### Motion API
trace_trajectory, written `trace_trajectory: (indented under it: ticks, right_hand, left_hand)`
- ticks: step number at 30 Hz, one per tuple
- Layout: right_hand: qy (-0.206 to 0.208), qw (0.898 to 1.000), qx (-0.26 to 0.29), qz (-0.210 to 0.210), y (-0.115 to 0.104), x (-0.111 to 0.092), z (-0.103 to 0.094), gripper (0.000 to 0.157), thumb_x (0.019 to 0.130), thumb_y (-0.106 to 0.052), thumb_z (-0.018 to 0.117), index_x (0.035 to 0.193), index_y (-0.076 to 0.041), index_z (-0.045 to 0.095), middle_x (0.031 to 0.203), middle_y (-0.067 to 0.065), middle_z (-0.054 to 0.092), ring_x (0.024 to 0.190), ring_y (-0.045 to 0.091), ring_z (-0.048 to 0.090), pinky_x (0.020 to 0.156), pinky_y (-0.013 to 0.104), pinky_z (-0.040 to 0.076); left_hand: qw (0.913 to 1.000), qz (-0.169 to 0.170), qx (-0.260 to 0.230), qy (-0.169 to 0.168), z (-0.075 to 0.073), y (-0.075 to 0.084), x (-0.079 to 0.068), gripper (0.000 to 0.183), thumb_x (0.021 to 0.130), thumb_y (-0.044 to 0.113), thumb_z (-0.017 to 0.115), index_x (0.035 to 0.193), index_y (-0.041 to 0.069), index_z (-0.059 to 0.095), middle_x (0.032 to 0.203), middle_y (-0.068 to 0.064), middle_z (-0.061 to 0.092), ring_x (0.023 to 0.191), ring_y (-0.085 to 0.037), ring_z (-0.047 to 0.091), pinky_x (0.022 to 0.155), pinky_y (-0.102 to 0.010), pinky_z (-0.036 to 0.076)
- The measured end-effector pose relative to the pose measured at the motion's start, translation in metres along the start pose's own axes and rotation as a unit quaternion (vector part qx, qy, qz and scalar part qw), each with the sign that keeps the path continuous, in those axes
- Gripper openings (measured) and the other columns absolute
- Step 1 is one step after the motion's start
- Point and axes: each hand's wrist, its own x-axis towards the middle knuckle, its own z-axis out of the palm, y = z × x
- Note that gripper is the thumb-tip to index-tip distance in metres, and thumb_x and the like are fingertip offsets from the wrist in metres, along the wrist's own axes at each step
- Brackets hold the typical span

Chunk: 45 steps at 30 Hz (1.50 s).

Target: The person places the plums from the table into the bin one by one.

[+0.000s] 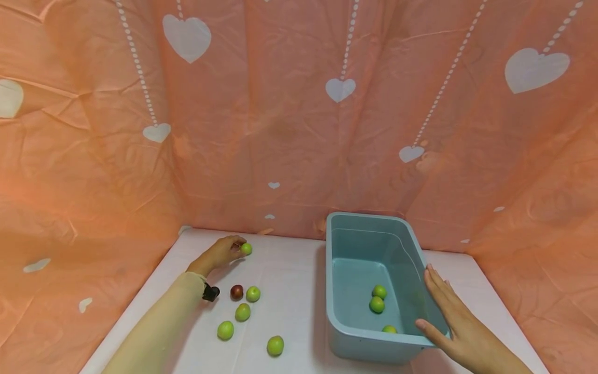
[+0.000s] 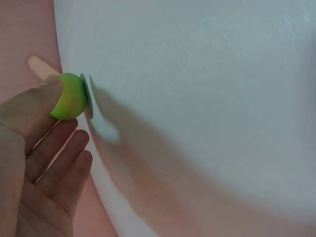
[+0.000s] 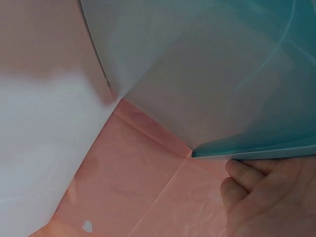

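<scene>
My left hand point(image 1: 224, 254) pinches a small green plum point(image 2: 69, 98) between thumb and forefinger, just above the table near its back edge. Its other fingers point(image 2: 61, 158) are spread below the fruit in the left wrist view. Closer to me lie loose green plums point(image 1: 242, 312) and one dark red plum point(image 1: 236, 292). A blue-grey plastic bin point(image 1: 333, 317) stands to the right, with three green plums point(image 1: 377, 305) visible inside. My right hand point(image 1: 453, 311) rests at the bin's right rim near the front corner, fingers fairly straight along the side and thumb over the rim.
The white table point(image 1: 294, 291) meets orange-pink curtains point(image 1: 261, 130) with white hearts at the back and both sides. The bin's back rim is close to the rear curtain. A single green plum point(image 1: 275, 345) lies between the bin and the others.
</scene>
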Motion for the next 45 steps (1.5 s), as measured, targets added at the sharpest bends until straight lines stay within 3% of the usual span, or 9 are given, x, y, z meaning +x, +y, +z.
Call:
trace_trajectory:
  ticks: [3,10,17,22,30,39,45]
  right_hand:
    - [-0.006,1.000,-0.003,0.007,0.000,0.000,0.000,0.102,0.097,-0.030,0.080,0.174,-0.012,0.014,0.180,0.011,0.013,0.160,0.003,-0.005,0.117,0.004,-0.005]
    - [-0.029,0.999,0.008,0.031,-0.002,0.000,0.000,0.102,0.100,-0.032,0.076,0.174,-0.016,0.009,0.180,0.009,0.009,0.166,0.029,0.002,0.113,0.003,-0.007]
    - [-0.010,1.000,0.001,0.011,-0.003,-0.001,0.001,0.102,0.098,-0.030,0.079,0.174,-0.013,0.012,0.180,0.010,0.012,0.162,0.008,-0.004,0.116,0.004,-0.006]
    - [-0.003,1.000,0.003,0.007,-0.003,-0.001,0.002,0.102,0.098,-0.030,0.079,0.174,-0.012,0.014,0.180,0.011,0.013,0.160,0.002,-0.005,0.117,0.004,-0.005]
    - [-0.006,1.000,0.009,0.011,-0.002,0.000,0.001,0.102,0.098,-0.029,0.079,0.174,-0.013,0.013,0.180,0.010,0.012,0.160,0.002,-0.005,0.116,0.004,-0.005]
    - [-0.007,1.000,0.013,0.016,-0.003,0.000,0.000,0.101,0.098,-0.028,0.079,0.174,-0.012,0.013,0.180,0.011,0.011,0.162,0.007,-0.004,0.117,0.004,-0.004]
    - [-0.006,1.000,0.016,0.017,-0.001,0.000,0.000,0.101,0.098,-0.028,0.079,0.174,-0.013,0.014,0.180,0.012,0.011,0.161,0.006,-0.003,0.116,0.003,-0.004]
  left_hand:
    - [1.0000,0.003,-0.006,0.005,0.001,-0.001,0.001,0.035,0.099,0.011,0.078,0.128,-0.007,0.069,0.118,-0.021,0.073,0.114,-0.039,0.068,0.105,-0.057,0.053]
    - [1.0000,-0.005,-0.004,0.007,0.003,-0.002,-0.002,0.031,0.100,0.012,0.078,0.124,-0.005,0.071,0.116,-0.018,0.074,0.111,-0.037,0.069,0.103,-0.056,0.054]
    - [0.9996,-0.028,-0.010,0.002,0.004,0.000,-0.002,0.029,0.102,0.013,0.076,0.125,-0.002,0.071,0.116,-0.015,0.075,0.113,-0.035,0.069,0.104,-0.055,0.054]
    - [0.9988,-0.046,-0.018,-0.003,0.004,0.000,-0.003,0.030,0.102,0.015,0.076,0.127,-0.001,0.071,0.118,-0.014,0.074,0.115,-0.034,0.069,0.105,-0.054,0.055]
    - [0.9994,-0.030,-0.016,0.008,0.002,0.003,-0.005,0.030,0.102,0.015,0.077,0.126,-0.002,0.071,0.116,-0.015,0.075,0.114,-0.035,0.070,0.104,-0.054,0.055]
    - [0.9992,-0.029,-0.029,0.002,0.000,0.014,-0.006,0.034,0.104,0.016,0.074,0.133,0.000,0.069,0.127,-0.015,0.073,0.125,-0.038,0.065,0.110,-0.057,0.051]
    - [0.9998,-0.002,-0.021,0.007,-0.002,0.024,-0.001,0.034,0.103,0.018,0.075,0.132,0.002,0.071,0.127,-0.015,0.074,0.126,-0.039,0.067,0.111,-0.056,0.052]
